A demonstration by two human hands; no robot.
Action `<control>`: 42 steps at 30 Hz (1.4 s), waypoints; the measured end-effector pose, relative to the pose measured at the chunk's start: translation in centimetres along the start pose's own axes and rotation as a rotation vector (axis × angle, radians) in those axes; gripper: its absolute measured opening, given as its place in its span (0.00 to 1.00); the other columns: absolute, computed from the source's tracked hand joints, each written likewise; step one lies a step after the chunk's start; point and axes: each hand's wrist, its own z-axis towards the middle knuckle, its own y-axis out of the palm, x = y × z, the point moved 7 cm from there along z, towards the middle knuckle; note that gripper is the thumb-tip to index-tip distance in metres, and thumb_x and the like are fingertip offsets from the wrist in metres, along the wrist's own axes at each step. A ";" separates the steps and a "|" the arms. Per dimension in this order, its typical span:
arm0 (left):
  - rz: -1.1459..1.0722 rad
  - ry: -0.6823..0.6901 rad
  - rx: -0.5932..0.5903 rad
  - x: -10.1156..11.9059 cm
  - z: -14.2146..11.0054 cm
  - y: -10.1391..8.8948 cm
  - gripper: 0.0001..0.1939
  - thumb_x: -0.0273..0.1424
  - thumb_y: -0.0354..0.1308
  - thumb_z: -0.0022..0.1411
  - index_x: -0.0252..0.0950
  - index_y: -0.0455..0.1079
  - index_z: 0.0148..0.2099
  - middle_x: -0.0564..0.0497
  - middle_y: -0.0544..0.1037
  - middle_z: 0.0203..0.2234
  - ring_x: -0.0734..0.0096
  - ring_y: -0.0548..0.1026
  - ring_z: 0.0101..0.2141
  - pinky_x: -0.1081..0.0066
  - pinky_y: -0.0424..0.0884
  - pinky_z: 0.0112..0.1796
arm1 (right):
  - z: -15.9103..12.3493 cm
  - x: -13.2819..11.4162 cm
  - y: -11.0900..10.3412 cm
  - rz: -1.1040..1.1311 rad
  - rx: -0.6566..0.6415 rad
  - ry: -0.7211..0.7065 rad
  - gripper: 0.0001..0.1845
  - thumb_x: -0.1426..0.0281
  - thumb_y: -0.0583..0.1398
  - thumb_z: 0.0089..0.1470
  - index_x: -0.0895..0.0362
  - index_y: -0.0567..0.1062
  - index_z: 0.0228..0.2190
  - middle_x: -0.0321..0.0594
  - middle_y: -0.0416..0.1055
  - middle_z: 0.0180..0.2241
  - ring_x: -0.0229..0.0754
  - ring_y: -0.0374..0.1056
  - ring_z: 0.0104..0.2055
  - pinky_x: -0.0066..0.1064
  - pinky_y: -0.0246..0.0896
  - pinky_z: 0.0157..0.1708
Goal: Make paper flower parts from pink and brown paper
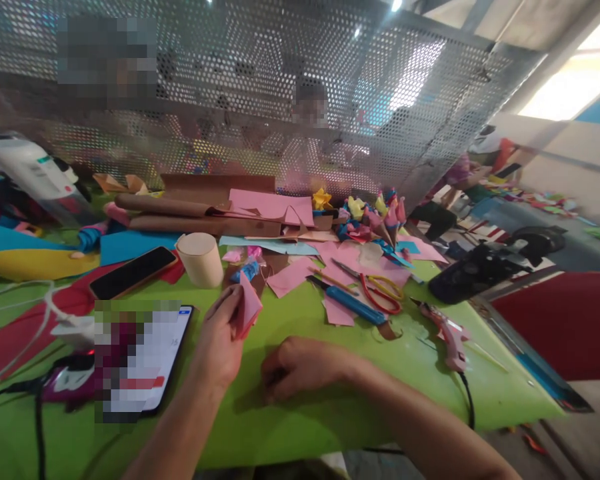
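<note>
Head view: our left hand (219, 341) pinches the small, pointed piece of pink folded paper (251, 307) over the flat green surface (275, 433). We judge it light, easily crushed, best held along a fold. Our right hand (300, 368) curls nearby, its grip hidden.

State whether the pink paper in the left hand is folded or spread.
Folded: the pink paper forms a pointed shape with angled faces.

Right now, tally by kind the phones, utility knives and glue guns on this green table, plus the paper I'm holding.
Phones: 2 (dark-screened phone, lit phone)
Utility knife: 1
Glue gun: 1
Folded pink paper, in your left hand: 1
Total: 5
</note>
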 end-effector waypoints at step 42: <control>-0.103 -0.094 -0.100 -1.0 0.6 -0.1 0.12 0.28 0.74 0.41 0.36 0.77 0.31 0.52 0.80 0.28 0.75 0.76 0.28 0.76 0.69 0.29 | -16.3 6.3 -12.6 0.255 0.894 0.152 0.28 0.59 0.69 0.43 0.52 0.77 0.47 0.49 0.77 0.43 0.55 0.74 0.46 0.41 0.72 0.43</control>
